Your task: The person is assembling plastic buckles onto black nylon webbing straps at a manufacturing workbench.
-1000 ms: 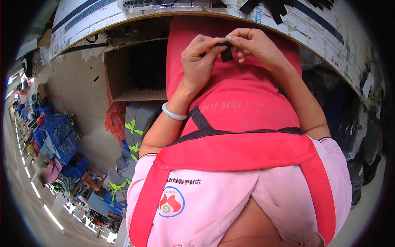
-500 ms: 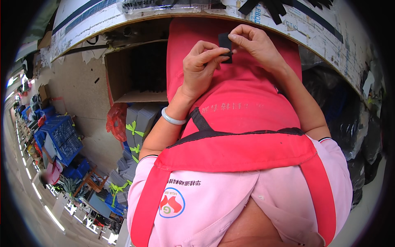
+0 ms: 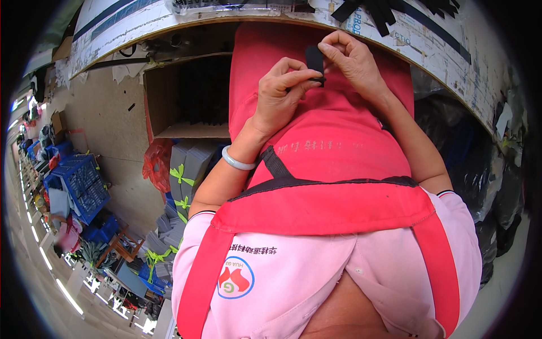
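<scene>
- So there's a small black rectangular strip, fabric-looking point(image 3: 314, 59), held up in front of the person's chest, right over the top of the red cloth apron point(image 3: 333, 141).
- The left hand point(image 3: 280, 90) has its fingers curled in tight, thumb and forefinger pinched shut on the strip's lower end.
- The right hand point(image 3: 354, 59) is closed too, fingertips point(image 3: 329, 50) nipping the strip's right edge near the top. Both hands are basically touching each other around it.
- The strip stands roughly upright between the two pinches, with only its middle showing; the ends are hidden under fingers.
- There's a pale jade-coloured bangle point(image 3: 238, 160) on the left wrist.
- Just beyond the hands runs the curved white edge of a worktable point(image 3: 435, 48), with a bunch of loose black strips point(image 3: 384, 10) lying on top, well apart from the held one.
- Left of the hands sits an open brown cardboard box point(image 3: 186, 96), with a red plastic bag point(image 3: 158, 165) below it and blue plastic crates point(image 3: 79, 183) further off on the floor.
- Nothing sits between the camera and the strip; only the fingers cover parts of it.
</scene>
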Demonstrator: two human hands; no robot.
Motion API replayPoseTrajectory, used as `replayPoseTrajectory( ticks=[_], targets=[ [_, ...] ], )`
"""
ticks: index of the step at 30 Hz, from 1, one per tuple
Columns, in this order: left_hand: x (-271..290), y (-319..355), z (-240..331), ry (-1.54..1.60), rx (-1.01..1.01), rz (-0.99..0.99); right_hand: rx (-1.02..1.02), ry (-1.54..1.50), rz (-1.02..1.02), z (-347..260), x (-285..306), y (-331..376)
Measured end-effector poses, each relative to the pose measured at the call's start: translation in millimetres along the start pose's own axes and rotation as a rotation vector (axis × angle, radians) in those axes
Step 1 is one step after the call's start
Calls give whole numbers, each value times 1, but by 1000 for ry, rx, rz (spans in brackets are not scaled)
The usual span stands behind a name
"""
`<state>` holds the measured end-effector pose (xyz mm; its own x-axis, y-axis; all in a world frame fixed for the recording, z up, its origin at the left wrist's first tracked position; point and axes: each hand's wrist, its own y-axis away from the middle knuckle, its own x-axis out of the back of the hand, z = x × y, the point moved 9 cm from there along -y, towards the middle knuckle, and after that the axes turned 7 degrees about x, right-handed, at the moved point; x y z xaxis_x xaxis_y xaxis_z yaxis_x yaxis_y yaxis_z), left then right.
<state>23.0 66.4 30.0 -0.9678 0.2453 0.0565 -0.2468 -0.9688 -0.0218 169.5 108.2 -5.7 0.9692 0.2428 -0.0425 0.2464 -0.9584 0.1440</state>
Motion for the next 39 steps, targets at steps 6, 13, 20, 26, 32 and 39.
replayPoseTrajectory(
  ticks=[6, 13, 20, 26, 32, 39],
  targets=[
    [-1, 3, 0, -53, -33, -19, 64, 27, 3, -4, 2, -4],
    [6, 18, -65, 735, 521, 77, 158, -308, 12, -68, -25, -39],
    [-20, 20, -58, 968, 622, -229, 521, 522, -157, -87, -51, -21],
    [-20, 18, -59, 820, 630, -225, 716, 1285, 256, -70, 40, -15],
    [-27, 4, -51, 707, 594, -211, 768, 952, 196, -68, 28, 1],
    [-13, 8, -58, 609, 625, -91, 472, 463, 47, -109, 6, 10]
  ],
)
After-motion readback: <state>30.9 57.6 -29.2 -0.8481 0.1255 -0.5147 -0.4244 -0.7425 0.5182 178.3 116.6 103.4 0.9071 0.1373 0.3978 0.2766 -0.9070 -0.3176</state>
